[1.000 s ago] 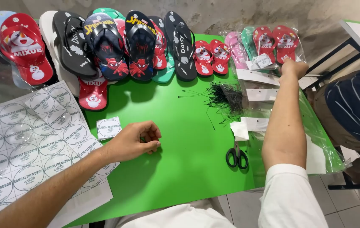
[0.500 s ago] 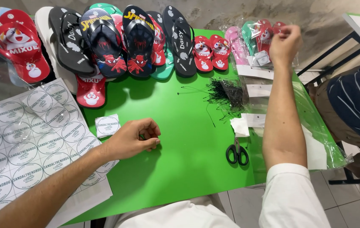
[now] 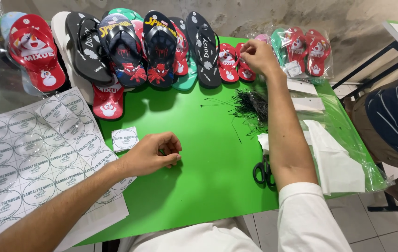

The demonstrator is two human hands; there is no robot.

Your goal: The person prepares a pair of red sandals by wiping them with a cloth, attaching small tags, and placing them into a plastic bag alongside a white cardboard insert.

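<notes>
My left hand (image 3: 154, 151) rests on the green table (image 3: 208, 154) with its fingers curled in; nothing shows inside it. A small square cut-out with a round sticker (image 3: 124, 139) lies just to its left. My right hand (image 3: 259, 56) reaches to the far edge, fingertips pinched together, right above a pair of small red flip-flops (image 3: 230, 63). I cannot make out anything thin between the fingers. A heap of thin black plastic ties (image 3: 251, 103) lies under my right forearm.
A row of printed flip-flops (image 3: 124, 51) lines the far edge. Bagged small sandals (image 3: 304, 51) lie at the far right, with white paper (image 3: 332, 156) nearer. Black scissors (image 3: 262, 171) sit by my right elbow. Sticker sheets (image 3: 26, 158) cover the left. A seated person (image 3: 395, 116) is at right.
My right hand has swung left from the bagged sandals at the far right, lifting on the way, and now sits over the small red pair. My left hand has stayed put.
</notes>
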